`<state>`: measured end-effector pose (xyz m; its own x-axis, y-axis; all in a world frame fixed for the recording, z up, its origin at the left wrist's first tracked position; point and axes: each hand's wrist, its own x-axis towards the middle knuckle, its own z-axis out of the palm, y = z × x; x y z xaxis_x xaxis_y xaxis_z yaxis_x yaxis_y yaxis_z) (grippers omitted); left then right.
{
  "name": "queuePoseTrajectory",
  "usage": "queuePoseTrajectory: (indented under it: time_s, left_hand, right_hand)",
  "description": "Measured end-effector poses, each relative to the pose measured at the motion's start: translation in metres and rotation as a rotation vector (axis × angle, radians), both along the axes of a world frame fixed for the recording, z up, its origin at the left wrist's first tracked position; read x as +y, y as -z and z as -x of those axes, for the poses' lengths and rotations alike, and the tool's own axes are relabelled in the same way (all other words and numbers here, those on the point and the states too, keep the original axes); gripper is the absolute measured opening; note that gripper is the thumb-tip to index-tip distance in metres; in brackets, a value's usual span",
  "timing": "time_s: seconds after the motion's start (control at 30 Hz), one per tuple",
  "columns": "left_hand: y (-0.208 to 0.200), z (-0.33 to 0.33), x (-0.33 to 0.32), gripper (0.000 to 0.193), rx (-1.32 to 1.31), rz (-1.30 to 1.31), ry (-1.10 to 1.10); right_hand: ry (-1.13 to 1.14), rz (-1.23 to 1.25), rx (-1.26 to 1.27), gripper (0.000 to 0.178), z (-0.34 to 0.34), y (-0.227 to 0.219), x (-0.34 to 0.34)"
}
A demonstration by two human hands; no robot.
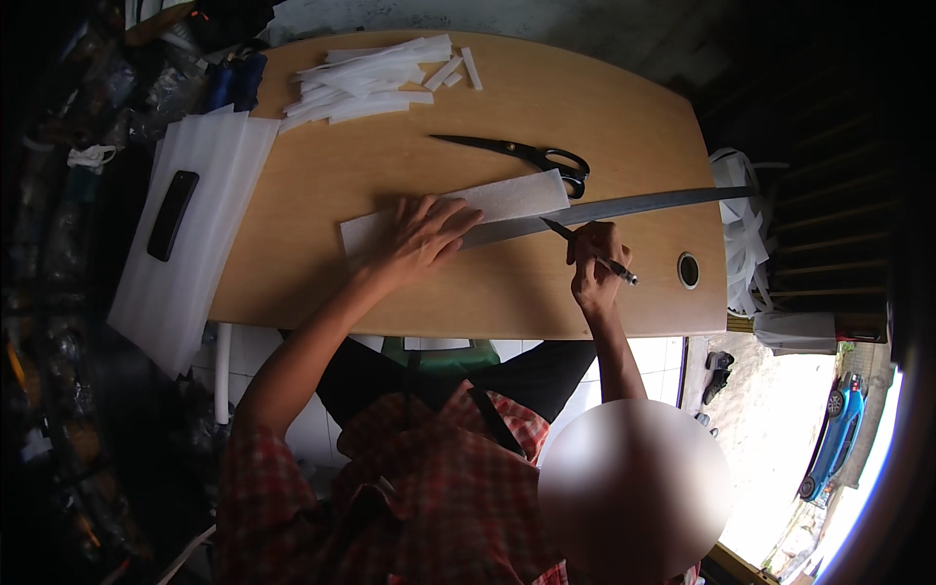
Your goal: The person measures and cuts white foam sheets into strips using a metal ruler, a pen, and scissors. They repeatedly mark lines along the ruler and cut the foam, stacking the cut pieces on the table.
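Note:
My left hand (426,237) presses flat, fingers spread, on a long metal ruler (624,206) that lies across a white foam strip (507,198) on the wooden table (322,175). My right hand (594,263) grips a pen (590,251), its tip touching the strip's end beside the ruler's edge. Black-handled scissors (526,155) lie just beyond the strip, apart from both hands.
A pile of cut white strips (366,83) sits at the table's far left. A large white foam sheet (195,234) hangs over the left edge with a black phone (173,214) on it. A round cable hole (688,270) is near the right edge. White scraps (746,229) hang beyond it.

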<state>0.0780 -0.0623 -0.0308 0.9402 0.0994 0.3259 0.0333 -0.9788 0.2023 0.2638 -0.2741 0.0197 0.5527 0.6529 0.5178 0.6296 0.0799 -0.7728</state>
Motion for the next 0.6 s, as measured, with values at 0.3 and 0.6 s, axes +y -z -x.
queuePoseTrajectory:
  time_s: [0.3,0.6]
  left_hand:
    - [-0.004,-0.003,-0.006,0.054,0.073,0.002,-0.043]
    - [0.003,-0.003,-0.007,0.049,0.034,0.060,-0.061]
  right_hand:
    - [0.097,0.174,0.232,0.028,0.012,0.037,0.057]
    - [0.074,0.151,0.224,0.030,0.018,0.027,0.061]
